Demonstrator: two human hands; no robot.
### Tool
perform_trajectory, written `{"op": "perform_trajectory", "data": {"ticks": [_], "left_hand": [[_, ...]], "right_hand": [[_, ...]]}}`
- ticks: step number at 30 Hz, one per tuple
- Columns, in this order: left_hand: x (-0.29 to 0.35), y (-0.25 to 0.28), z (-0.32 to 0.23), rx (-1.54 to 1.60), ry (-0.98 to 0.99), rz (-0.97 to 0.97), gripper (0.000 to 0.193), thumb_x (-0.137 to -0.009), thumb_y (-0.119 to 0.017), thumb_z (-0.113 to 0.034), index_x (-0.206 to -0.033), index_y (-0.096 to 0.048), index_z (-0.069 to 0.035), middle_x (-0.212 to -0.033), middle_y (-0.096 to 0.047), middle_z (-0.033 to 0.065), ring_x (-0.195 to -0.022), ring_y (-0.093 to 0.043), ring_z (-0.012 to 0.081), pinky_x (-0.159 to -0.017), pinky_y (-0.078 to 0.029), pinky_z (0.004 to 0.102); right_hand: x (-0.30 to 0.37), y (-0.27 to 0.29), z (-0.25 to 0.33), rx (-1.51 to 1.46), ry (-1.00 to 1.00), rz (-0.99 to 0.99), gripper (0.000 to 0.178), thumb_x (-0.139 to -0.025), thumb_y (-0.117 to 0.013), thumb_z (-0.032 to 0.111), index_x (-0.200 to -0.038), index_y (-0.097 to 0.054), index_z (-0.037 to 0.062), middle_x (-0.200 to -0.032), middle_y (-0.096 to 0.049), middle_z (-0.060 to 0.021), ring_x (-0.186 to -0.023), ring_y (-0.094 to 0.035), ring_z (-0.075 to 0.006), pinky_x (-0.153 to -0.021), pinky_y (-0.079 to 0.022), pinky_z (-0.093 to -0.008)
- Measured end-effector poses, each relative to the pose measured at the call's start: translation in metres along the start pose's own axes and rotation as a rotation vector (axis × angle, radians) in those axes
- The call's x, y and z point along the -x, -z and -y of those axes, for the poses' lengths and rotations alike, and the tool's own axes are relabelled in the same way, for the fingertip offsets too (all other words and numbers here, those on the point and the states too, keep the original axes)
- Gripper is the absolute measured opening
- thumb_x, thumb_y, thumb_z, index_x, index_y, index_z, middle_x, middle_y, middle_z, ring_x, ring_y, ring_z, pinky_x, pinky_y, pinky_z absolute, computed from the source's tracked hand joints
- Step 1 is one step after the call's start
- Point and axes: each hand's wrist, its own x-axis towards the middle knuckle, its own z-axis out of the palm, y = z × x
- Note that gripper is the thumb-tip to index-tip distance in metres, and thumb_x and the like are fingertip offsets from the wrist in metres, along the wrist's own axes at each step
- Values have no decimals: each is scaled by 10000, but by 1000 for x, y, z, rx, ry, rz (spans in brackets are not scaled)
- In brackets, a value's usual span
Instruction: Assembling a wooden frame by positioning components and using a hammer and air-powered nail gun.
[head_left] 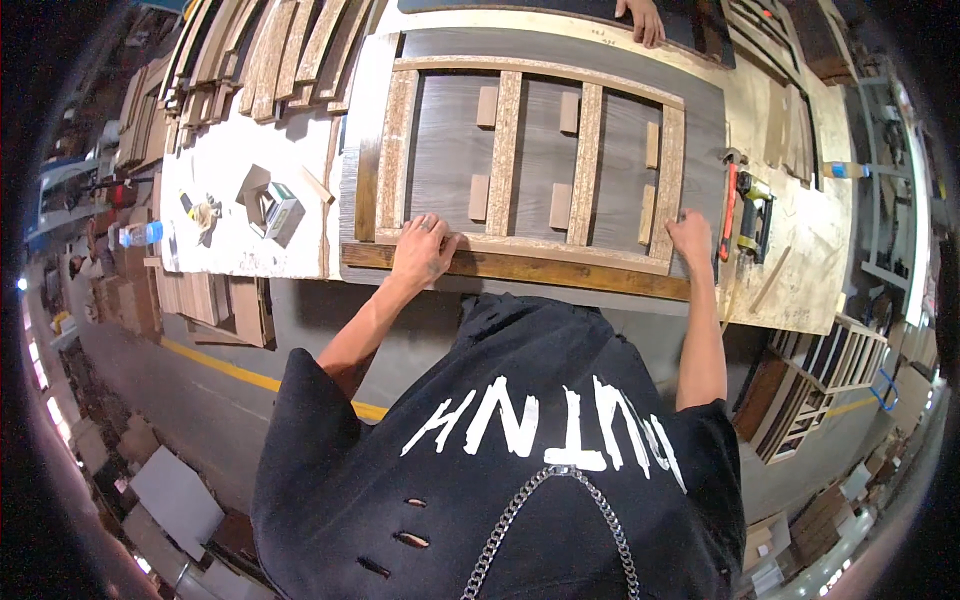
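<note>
In front of me a frame of pale wooden strips with upright slats (503, 155) lies flat on a grey wood-grain panel (448, 125). Small wooden blocks (569, 113) sit beside the slats. A dark brown strip (540, 268) runs along the near side, and another dark strip (366, 195) along the left. My left hand (426, 250) is closed over the frame's near rail, close to its left corner. At the near right corner, my right hand (690, 240) has its fingers curled against the frame's end; its fingertips are partly hidden.
Beyond the panel, another person's hand (642, 20) rests on the table. On the right lie a red-handled hammer (730, 205) and a yellow-and-black nail gun (752, 215). An open small carton (275, 212) stands left, below piled wooden strips (275, 60).
</note>
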Motion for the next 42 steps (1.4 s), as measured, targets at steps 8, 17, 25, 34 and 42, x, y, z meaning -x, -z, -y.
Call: {"op": "perform_trajectory", "data": {"ticks": [8,17,25,34,42], "left_hand": [[-50,12,66,-232,343,-470,445,-874,-639,-252,-1244,-498,-49,-1111,-558,239,-1162,-447,371,-958,-306,562],[-106,6,-34,359,370,153,386,-931,-531,-264,-1302,-526,-156,-695,-664,160,-643,-654,336,-628,-542,453],[-215,-89,-106,601,269,128,543,-775,-557,-220,-1298,-492,-87,-814,-668,241,-741,-654,403,-710,-542,476],[-180,-12,-6,375,397,-13,238,-785,-556,-227,-885,-677,-48,-864,-684,222,-827,-668,386,-744,-540,466],[-84,10,-17,367,370,232,288,-797,-625,-230,-1046,-706,-111,-924,-681,231,-879,-654,412,-810,-529,473]], "right_hand": [[-4,13,24,-317,-22,-9,504,-788,-662,425,-982,-670,-40,-870,-661,-273,-884,-638,-423,-768,-484,-475],[2,21,28,-184,-7,-70,541,-792,-648,478,-823,-653,-63,-770,-651,-272,-832,-644,-434,-745,-485,-477],[-20,4,19,-99,-1,-5,614,-771,-647,545,-886,-665,-58,-842,-678,-266,-908,-654,-421,-794,-498,-454],[-10,19,28,-80,-26,17,591,-788,-641,512,-838,-669,-76,-885,-658,-304,-927,-643,-434,-785,-500,-483],[-8,6,23,-91,-34,-20,585,-785,-640,474,-972,-648,-80,-957,-649,-322,-981,-624,-449,-845,-492,-477]]}}
